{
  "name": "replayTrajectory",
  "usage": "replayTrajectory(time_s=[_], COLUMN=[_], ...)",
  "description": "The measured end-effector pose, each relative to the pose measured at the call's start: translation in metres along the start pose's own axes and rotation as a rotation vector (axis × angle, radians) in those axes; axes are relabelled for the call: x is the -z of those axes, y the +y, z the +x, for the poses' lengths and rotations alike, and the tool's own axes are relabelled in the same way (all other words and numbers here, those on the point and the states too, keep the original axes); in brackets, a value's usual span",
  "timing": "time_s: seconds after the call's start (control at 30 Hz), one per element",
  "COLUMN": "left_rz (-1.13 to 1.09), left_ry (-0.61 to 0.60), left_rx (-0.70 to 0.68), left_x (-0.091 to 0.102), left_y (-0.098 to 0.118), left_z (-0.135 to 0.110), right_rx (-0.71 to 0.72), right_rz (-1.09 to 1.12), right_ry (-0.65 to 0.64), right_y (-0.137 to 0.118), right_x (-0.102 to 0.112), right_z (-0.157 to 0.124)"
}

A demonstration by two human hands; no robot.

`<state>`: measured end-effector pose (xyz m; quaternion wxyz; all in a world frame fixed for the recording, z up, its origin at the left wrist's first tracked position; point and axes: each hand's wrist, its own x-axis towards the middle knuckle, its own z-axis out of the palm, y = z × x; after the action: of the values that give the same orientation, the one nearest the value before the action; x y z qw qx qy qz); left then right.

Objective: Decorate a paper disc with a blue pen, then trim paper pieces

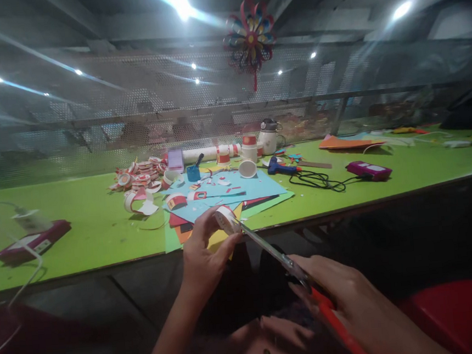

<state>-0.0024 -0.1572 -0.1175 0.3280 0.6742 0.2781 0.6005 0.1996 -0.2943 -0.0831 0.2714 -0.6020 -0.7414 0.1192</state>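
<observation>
My left hand (203, 251) pinches the cup ring (225, 221) between thumb and fingers, held by the near edge of the worktop (91, 222). Right hand (340, 286), wrapped round the scissors (267, 245): long axis slants away leftward, tips at the ring's right side.

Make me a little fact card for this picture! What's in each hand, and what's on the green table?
Left hand: holds a white curved piece
Right hand: grips scissors with red handles
Scissor tips: at the white curved piece
Table: bright green
Paper: a light blue sheet over other coloured sheets
Heap: red and white pieces, toward the table's left side
Glue gun: blue, lying beside its black cord
Up high: a colourful flower decoration
</observation>
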Motion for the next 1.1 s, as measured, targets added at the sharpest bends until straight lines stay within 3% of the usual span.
replayTrajectory(time_s=[0.13,0.43,0.77,0.93,1.1], left_rz=[-0.028,-0.105,-0.126,-0.065,0.021], left_ry=[0.02,0.104,0.105,0.073,0.056], left_rx=[0.021,0.059,0.079,0.009,-0.055], left_x=[-0.002,-0.004,-0.004,-0.002,0.001], left_y=[0.002,0.009,0.008,0.005,0.001], left_z=[0.001,0.002,-0.001,-0.001,-0.002], right_rx=[0.014,-0.007,-0.046,-0.019,0.106], right_rz=[-0.086,-0.083,-0.092,-0.193,-0.33], right_ry=[0.048,-0.026,-0.097,-0.056,0.063], right_y=[0.009,0.003,0.0,0.005,0.007], right_x=[-0.003,-0.004,-0.002,-0.002,0.002], right_z=[-0.003,-0.004,-0.005,-0.004,-0.004])
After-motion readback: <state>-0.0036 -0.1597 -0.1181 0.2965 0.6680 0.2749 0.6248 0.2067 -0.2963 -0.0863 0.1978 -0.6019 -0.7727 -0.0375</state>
